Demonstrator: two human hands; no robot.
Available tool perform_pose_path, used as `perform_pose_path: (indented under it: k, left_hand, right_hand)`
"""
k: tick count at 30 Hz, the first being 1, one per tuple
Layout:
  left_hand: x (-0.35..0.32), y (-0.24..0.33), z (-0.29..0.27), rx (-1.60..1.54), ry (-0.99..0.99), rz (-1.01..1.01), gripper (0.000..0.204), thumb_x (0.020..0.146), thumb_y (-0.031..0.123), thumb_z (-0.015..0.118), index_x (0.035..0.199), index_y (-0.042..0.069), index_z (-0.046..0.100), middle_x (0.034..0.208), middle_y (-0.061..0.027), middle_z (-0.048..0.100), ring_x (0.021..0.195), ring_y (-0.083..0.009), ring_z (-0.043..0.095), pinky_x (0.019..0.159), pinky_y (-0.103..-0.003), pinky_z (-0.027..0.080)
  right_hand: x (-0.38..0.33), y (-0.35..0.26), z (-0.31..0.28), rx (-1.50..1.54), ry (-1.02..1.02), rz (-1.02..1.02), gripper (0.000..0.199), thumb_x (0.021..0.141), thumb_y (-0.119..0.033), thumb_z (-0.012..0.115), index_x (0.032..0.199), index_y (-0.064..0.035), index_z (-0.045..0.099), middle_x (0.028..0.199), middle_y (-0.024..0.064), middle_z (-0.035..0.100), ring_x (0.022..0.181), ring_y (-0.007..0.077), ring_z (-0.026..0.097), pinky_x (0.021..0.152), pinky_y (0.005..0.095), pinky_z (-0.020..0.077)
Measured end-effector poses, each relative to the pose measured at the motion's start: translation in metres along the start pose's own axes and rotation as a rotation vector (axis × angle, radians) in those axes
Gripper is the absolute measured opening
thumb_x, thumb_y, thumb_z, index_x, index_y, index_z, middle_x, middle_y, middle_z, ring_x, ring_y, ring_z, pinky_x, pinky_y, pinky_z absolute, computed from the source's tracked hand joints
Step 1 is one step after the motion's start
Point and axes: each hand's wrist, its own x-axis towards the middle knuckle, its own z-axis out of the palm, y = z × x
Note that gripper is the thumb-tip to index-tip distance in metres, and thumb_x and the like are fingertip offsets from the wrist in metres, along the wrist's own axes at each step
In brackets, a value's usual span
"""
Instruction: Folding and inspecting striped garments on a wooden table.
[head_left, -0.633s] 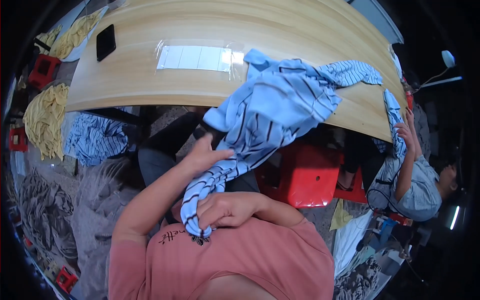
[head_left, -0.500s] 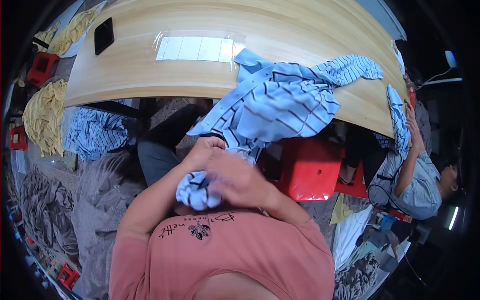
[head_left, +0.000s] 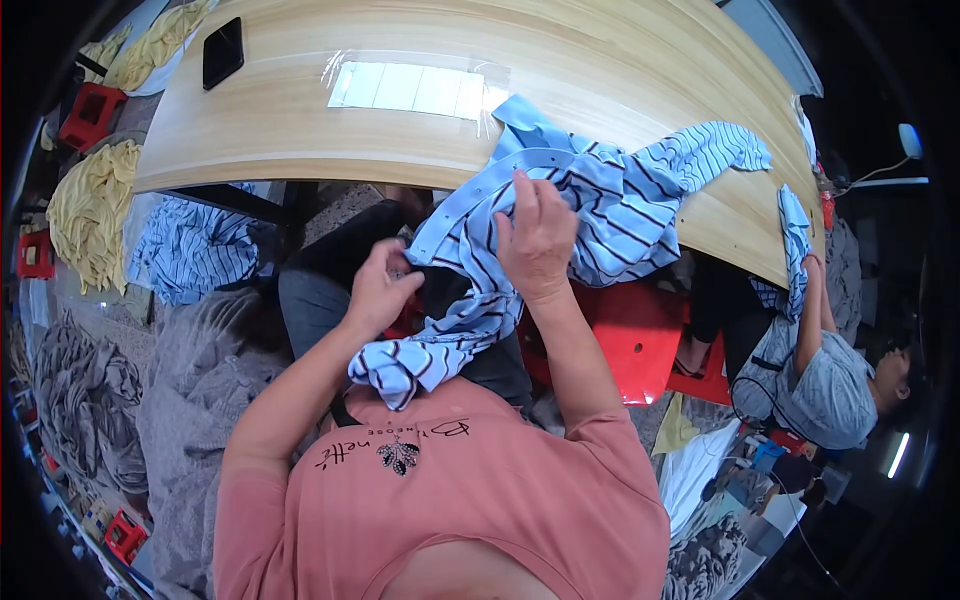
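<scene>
A light blue knit garment with dark stripes (head_left: 625, 225) lies over the near edge of the wooden table and hangs down to my lap. Its plain blue buttoned placket (head_left: 470, 195) curves along the left side, and one striped sleeve reaches right across the tabletop. My right hand (head_left: 540, 240) is raised over the garment beside the placket, fingers apart, holding nothing that I can see. Just off the placket's lower end, my left hand (head_left: 378, 290) has its thumb and fingers spread. A bunched striped end (head_left: 400, 370) rests against my front below both hands.
On the table (head_left: 280, 130) are a black phone (head_left: 223, 53) and a taped-down white strip (head_left: 410, 90). A red stool (head_left: 640, 340) stands under the edge. Clothing heaps lie to the left, yellow (head_left: 95, 215) and striped blue (head_left: 195, 250). A co-worker (head_left: 830, 370) handles blue cloth at right.
My hands have come apart: the right moved up over the garment, the left released the cloth and moved slightly left. The bunched end has loosened and the garment now stretches out more.
</scene>
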Motion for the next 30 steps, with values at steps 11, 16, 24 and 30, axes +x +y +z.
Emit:
perform_pose_path:
  k: [11,16,24,30]
  left_hand:
    - [-0.009,0.012,0.018,0.237,-0.308,0.726,0.01,0.064,0.002,0.058,0.07,0.004,0.051,0.067,-0.0118,0.05,0.069,-0.0296,0.052,0.061,-0.039,0.04]
    - [-0.036,0.026,0.031,0.267,-0.476,1.014,0.014,0.057,0.003,0.057,0.068,0.006,0.049,0.067,-0.0075,0.046,0.07,-0.0261,0.048,0.061,-0.036,0.037]
    - [-0.035,0.05,-0.03,-0.482,-0.318,0.316,0.003,0.071,0.0,0.052,0.072,0.0,0.055,0.08,-0.0125,0.06,0.069,-0.0178,0.058,0.064,-0.027,0.047]
    - [-0.025,0.106,0.04,-1.132,-0.786,-0.321,0.053,0.077,0.011,0.057,0.127,0.005,0.04,0.119,-0.0059,0.049,0.109,-0.0162,0.047,0.092,-0.025,0.036]
  right_hand:
    - [-0.027,-0.002,0.019,0.711,-0.263,0.434,0.029,0.076,-0.003,0.053,0.105,-0.0021,0.051,0.083,0.0109,0.059,0.07,0.0214,0.06,0.059,0.0299,0.0487]
    - [-0.033,-0.033,0.001,1.636,-0.415,1.141,0.042,0.076,-0.003,0.059,0.115,0.0053,0.044,0.1,0.0094,0.058,0.084,0.0132,0.057,0.076,0.0258,0.0463]
    - [0.0,-0.052,-0.065,1.732,-0.66,0.69,0.021,0.068,-0.001,0.06,0.087,-0.0019,0.053,0.076,-0.0012,0.052,0.067,0.0089,0.048,0.059,0.0234,0.0403]
    - [0.012,-0.112,-0.079,1.983,-1.147,-0.374,0.026,0.073,-0.023,0.07,0.075,-0.0014,0.055,0.074,0.0064,0.056,0.06,0.0187,0.05,0.056,0.0293,0.04]
